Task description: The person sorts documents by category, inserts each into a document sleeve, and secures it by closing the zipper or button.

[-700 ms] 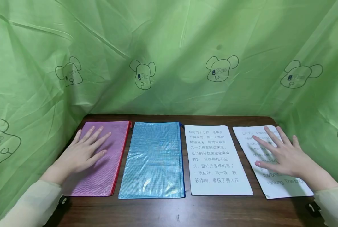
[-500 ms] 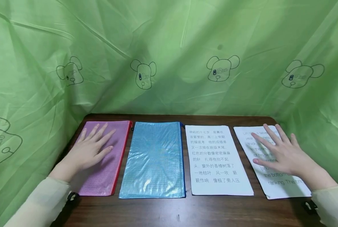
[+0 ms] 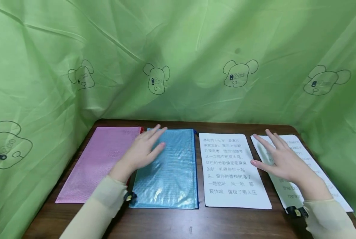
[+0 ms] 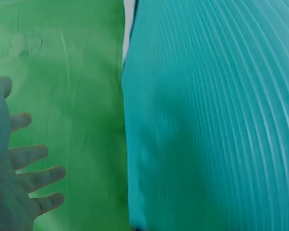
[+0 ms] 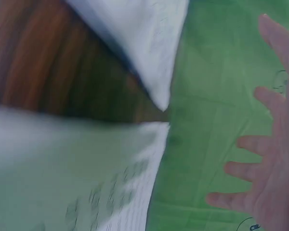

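Note:
In the head view my left hand (image 3: 142, 149), fingers extended, hovers over the gap between a pink zip pouch (image 3: 103, 159) and a blue zip pouch (image 3: 169, 179). The blue pouch (image 4: 212, 115) fills much of the left wrist view, the hand's shadow on it. My right hand (image 3: 285, 162) spreads its fingers above a stack of paper printed in English (image 3: 309, 152), hiding part of the text. To its left lies a stack printed in Chinese characters (image 3: 233, 196). Neither hand holds anything.
All four items lie in a row on a dark brown wooden table (image 3: 166, 225). A green curtain (image 3: 189, 39) with bear-head outlines surrounds the table's back and sides. A small black device (image 3: 130, 196) sits at the left wrist, another black device (image 3: 296, 211) at the right.
My left hand has moved right, from above the pink pouch toward the blue one. My right hand has shifted slightly left. The head view has turned a little, so everything on the table sits differently.

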A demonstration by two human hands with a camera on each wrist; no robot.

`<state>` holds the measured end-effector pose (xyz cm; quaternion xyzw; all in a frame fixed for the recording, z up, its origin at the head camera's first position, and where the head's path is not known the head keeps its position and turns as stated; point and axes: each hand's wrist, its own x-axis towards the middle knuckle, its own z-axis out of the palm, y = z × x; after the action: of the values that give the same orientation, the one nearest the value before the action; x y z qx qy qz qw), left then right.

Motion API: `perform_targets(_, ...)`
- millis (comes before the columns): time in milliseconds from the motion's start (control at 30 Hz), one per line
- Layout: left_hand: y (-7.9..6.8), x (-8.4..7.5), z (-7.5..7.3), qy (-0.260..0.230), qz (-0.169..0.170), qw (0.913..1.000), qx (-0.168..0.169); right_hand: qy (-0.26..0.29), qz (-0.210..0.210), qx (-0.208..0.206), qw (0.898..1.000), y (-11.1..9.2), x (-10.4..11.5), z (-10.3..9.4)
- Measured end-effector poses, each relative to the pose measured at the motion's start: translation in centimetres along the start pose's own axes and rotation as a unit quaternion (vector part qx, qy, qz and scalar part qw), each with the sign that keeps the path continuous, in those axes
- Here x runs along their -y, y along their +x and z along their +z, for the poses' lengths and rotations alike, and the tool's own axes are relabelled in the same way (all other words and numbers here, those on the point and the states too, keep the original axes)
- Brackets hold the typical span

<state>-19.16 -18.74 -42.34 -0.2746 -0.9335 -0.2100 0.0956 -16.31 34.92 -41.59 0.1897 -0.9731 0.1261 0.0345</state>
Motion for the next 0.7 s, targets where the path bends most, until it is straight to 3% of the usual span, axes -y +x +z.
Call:
perform_targets(100, 1.8, -2.1, 1.9, -0.043, 0.003, 0.999, -0.013, 0.028, 0.012, 0.001, 1.0, 0.1, 1.0, 0.0)
perform_targets(200, 3.1, -3.7, 3.7, -0.096, -0.017, 0.9951, -0.016, 0.035, 0.018, -0.006, 0.999, 0.3, 1.8, 0.3)
perform_targets(367, 4.4, -6.5, 6.6, -0.165, -0.081, 0.9829, -0.016, 0.026, 0.034, -0.013, 0.999, 0.0, 2.2, 1.4)
perform_targets(533, 5.4, -9.8, 8.6, -0.212, -0.131, 0.9684, 0.004, 0.053, 0.063, 0.004, 0.997, -0.4, 2.3, 2.1)
perform_targets(700, 6.0, -12.8, 9.5, -0.217, -0.155, 0.9636, 0.013, 0.081, 0.07, 0.024, 0.994, -0.2, 2.2, 2.6)
